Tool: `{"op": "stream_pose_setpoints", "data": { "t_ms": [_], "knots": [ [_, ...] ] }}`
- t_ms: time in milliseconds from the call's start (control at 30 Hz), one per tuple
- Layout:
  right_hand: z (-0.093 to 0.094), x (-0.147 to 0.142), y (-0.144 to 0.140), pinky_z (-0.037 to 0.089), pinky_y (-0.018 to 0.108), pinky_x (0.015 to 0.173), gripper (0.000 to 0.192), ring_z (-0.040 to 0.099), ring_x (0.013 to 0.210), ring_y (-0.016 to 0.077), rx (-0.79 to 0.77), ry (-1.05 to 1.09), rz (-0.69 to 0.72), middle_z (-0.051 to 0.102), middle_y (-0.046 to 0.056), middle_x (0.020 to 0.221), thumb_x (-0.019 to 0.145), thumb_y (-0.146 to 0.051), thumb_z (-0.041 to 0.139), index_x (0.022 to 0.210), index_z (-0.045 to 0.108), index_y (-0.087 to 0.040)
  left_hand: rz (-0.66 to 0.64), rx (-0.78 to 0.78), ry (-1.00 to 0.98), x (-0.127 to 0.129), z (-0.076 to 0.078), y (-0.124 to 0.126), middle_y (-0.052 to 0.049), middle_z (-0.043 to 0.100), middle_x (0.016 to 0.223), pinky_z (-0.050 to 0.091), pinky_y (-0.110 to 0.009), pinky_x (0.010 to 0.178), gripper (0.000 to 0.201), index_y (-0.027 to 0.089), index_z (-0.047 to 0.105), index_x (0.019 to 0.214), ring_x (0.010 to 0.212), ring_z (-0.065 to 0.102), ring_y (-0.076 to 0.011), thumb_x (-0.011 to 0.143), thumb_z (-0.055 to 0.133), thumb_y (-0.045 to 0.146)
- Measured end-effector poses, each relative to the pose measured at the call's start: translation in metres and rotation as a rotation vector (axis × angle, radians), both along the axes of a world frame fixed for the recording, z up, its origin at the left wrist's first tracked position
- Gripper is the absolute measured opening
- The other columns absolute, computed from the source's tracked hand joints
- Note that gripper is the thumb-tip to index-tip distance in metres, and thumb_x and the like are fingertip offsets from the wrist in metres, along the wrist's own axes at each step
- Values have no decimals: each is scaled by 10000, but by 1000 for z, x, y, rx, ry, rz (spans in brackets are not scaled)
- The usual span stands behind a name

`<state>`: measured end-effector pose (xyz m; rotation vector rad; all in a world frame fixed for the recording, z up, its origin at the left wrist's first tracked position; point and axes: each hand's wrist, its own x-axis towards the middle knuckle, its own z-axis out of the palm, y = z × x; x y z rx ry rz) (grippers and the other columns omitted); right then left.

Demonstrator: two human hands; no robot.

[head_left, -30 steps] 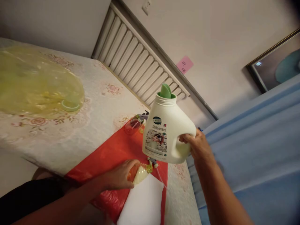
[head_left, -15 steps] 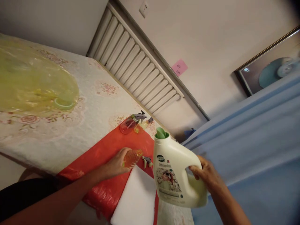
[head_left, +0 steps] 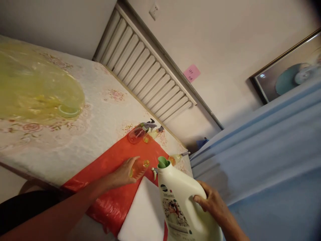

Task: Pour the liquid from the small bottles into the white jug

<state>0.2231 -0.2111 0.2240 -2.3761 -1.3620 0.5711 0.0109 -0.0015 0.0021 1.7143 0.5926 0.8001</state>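
Note:
My left hand is wrapped around a small clear bottle with an orange tint and an uncapped mouth. My right hand grips the handle of a large cream detergent jug, whose green spout is uncovered. The jug leans to the left, with its spout a little right of the bottle's mouth and apart from it. Partly hidden behind the jug's neck is a loose spray head. A red plastic sheet lies beneath the bottle, and a white block rests on it.
Spray bottles stand at the far edge: a pink-looking one, a yellowish one and another behind the jug. A yellow plastic bag covers the left of the floral tablecloth. Beyond are a radiator and blue curtain.
The jug in my right hand has moved down and slightly left, uncovering a spray bottle behind it. My left hand and the small bottle have shifted slightly left.

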Motion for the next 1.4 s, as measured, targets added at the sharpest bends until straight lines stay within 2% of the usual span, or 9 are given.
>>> {"op": "stream_pose_setpoints", "data": {
  "t_ms": [200,367,500,633,867,1400],
  "knots": [
    [-10,4,-5,408,230,435,671,502,573,140,-34,46,48,660,56,905,695,-612,667,1202,621,-175,-9,-18,-19,1,1,9,-143,417,1495,352,-444,1116,752,186,375,1401,1374,390,-311,732,674,358],
    [-10,4,-4,406,224,440,643,519,617,148,-41,105,102,658,68,1026,749,-591,648,1263,604,-207,-51,32,-83,9,0,21,-98,565,1376,357,-429,1110,583,217,523,1264,1296,483,-290,719,676,356],
    [-9,2,-1,372,211,443,600,465,572,119,-47,145,149,655,37,933,779,-589,632,1263,610,-234,-81,64,-111,15,3,25,-65,622,1310,387,-372,1082,524,229,572,1208,1241,534,-254,698,674,290],
    [-9,3,0,358,217,466,608,415,547,98,-55,157,166,638,32,898,806,-595,610,1283,591,-219,-101,88,-132,17,9,27,-48,642,1287,380,-363,1083,472,235,596,1187,1234,539,-247,726,657,314],
    [-4,4,3,360,235,484,625,424,537,94,-76,160,164,613,42,913,840,-617,558,1306,569,-202,-127,109,-147,22,16,25,-22,687,1198,413,-339,1041,313,234,662,1056,1187,571,-246,759,630,328],
    [11,7,14,375,230,493,606,432,553,106,-105,147,176,614,26,866,842,-590,576,1322,571,-221,-96,106,-153,26,16,26,-33,702,1159,445,-314,999,308,215,655,1051,1124,614,-233,817,598,406]
  ]
}}
